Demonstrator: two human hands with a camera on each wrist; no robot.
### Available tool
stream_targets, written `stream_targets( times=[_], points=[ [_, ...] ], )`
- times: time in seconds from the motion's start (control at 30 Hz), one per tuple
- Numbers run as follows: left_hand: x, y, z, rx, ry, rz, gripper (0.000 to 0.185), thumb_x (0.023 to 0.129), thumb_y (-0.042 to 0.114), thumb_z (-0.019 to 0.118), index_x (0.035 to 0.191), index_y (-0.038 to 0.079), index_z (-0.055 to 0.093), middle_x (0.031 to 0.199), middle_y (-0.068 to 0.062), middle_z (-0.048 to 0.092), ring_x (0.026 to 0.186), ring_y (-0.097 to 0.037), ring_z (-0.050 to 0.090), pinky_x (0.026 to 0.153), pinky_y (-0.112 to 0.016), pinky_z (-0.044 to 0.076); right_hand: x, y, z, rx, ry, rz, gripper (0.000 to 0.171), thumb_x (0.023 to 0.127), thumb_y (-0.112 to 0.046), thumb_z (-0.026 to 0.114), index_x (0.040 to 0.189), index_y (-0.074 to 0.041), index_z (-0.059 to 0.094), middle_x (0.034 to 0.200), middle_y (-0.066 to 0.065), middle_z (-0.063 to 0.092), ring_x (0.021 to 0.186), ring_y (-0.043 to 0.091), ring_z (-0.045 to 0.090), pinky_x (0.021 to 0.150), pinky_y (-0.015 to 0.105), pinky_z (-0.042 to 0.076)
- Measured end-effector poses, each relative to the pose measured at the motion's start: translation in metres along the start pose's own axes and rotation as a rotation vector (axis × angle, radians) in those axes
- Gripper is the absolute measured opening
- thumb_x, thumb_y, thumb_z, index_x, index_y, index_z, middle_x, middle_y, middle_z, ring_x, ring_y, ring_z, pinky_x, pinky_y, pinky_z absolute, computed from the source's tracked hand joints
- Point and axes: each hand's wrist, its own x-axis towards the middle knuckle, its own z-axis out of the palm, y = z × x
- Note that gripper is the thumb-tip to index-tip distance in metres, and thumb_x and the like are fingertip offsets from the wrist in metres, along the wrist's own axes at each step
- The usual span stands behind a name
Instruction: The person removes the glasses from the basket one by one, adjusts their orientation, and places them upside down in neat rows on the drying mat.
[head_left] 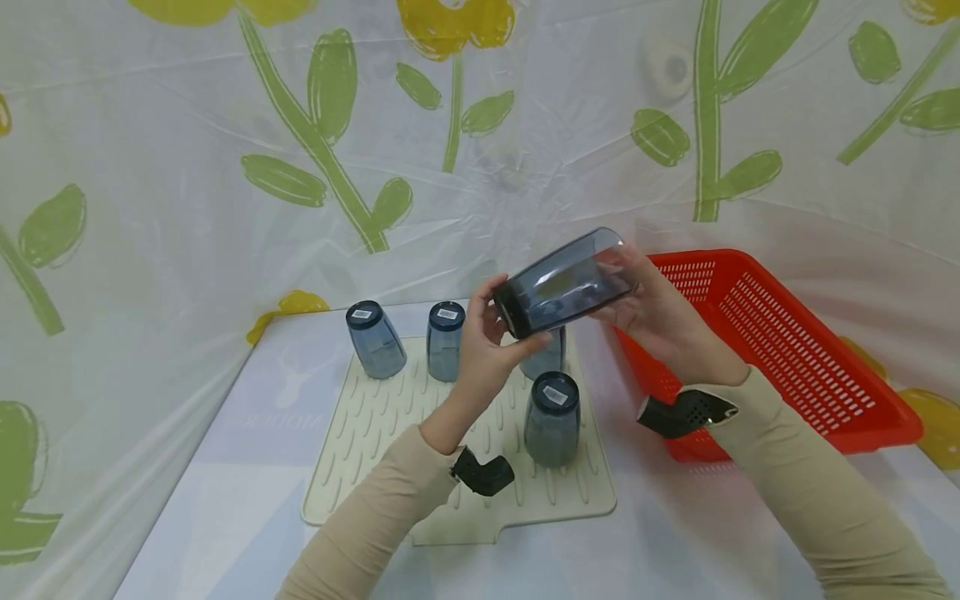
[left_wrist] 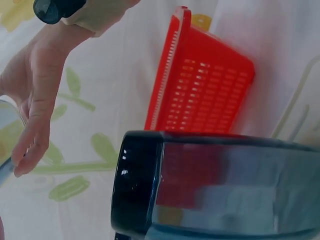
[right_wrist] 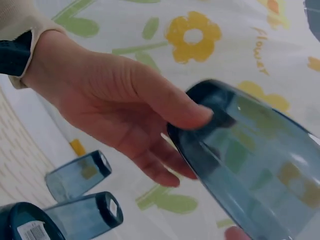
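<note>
Beige sleeves reach in from the bottom edge of the head view, each wrist carrying a small black camera. Both hands hold one blue-grey tumbler (head_left: 564, 282) on its side in the air, above the far right part of the drying mat (head_left: 375, 433). At the tumbler's dark base, the left hand (head_left: 483, 350) curls its thumb and fingers round the thick end. Over at the open rim, the right hand (head_left: 656, 312) grips with fingers wrapped along the wall.

Four more tumblers stand upside down on the cream ribbed mat: two at the far edge (head_left: 375, 340) (head_left: 446, 340), one partly hidden behind the left hand (head_left: 546, 354), and one nearer (head_left: 552, 418) with a barcode sticker on its base. Just right of the mat, a red slotted basket (head_left: 787, 350) sits on the bench (head_left: 225, 500), behind the right forearm. Flower-printed plastic sheeting (head_left: 225, 167) hangs behind.
</note>
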Motion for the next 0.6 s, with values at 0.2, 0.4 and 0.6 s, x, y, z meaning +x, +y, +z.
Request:
stream_targets(
  times=[0.2, 0.4, 0.6],
  points=[
    [0.002, 0.009, -0.009, 0.032, -0.048, 0.038, 0.105, 0.059, 0.049, 0.078, 0.129, -0.013, 0.029, 0.111, 0.009, 0.049, 0.094, -0.006, 0.053, 0.08, -0.018, 0.045, -0.009, -0.006, -0.007, -0.181, -0.133, 0.044, 0.044, 0.097, -0.026, 0.042, 0.139, -0.015, 0.033, 0.135, 0.009, 0.03, 0.124, 0.027, 0.027, 0.093, 0.031, 0.044],
    [0.005, 0.016, -0.019, 0.006, -0.142, 0.028, 0.104, 0.062, 0.045, 0.079, 0.13, -0.014, 0.028, 0.111, 0.007, 0.051, 0.098, -0.008, 0.052, 0.081, -0.019, 0.046, -0.009, -0.008, -0.01, -0.289, -0.227, 0.053, 0.045, 0.093, -0.03, 0.046, 0.135, -0.017, 0.035, 0.128, 0.008, 0.038, 0.118, 0.026, 0.033, 0.093, 0.032, 0.042],
    [0.006, 0.021, -0.024, -0.037, -0.146, 0.023, 0.094, 0.062, 0.043, 0.08, 0.129, -0.006, 0.036, 0.108, 0.006, 0.051, 0.098, -0.009, 0.049, 0.08, -0.02, 0.046, -0.008, -0.006, -0.009, -0.298, -0.307, 0.081, 0.053, 0.09, -0.033, 0.052, 0.137, -0.02, 0.031, 0.129, 0.005, 0.04, 0.118, 0.025, 0.036, 0.095, 0.036, 0.04]
  ],
)
